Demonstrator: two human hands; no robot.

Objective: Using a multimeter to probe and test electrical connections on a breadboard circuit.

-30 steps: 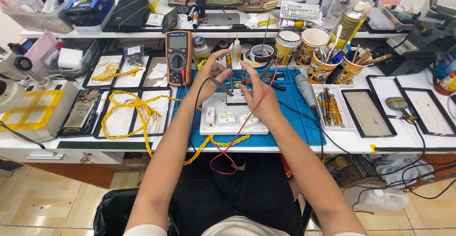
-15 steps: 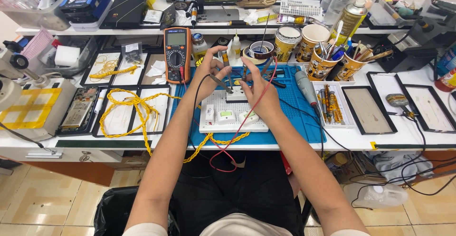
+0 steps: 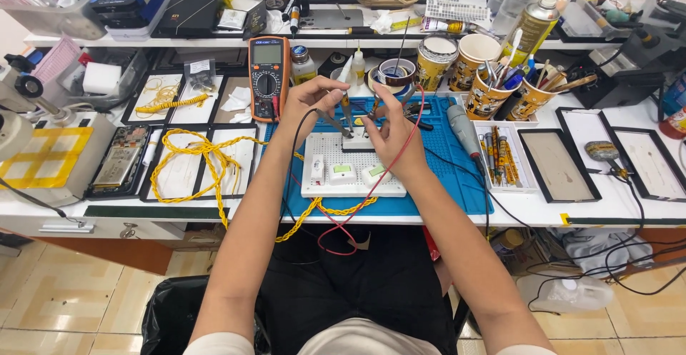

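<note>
Probes (image 3: 348, 109) pinched in both hands' fingers; printed cups (image 3: 493, 96) behind hold upright pens and tools.

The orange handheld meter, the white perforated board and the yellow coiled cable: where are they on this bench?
Orange handheld meter (image 3: 268, 78): head view, on its round dial.
White perforated board (image 3: 325, 148): head view, on its bare dotted upper left part.
Yellow coiled cable (image 3: 207, 156): head view, on the loop lying over the black trays.

White workbench (image 3: 607, 216) with raised back shelf (image 3: 214, 41); beige patterned tile floor (image 3: 71, 305); bright even light.
</note>
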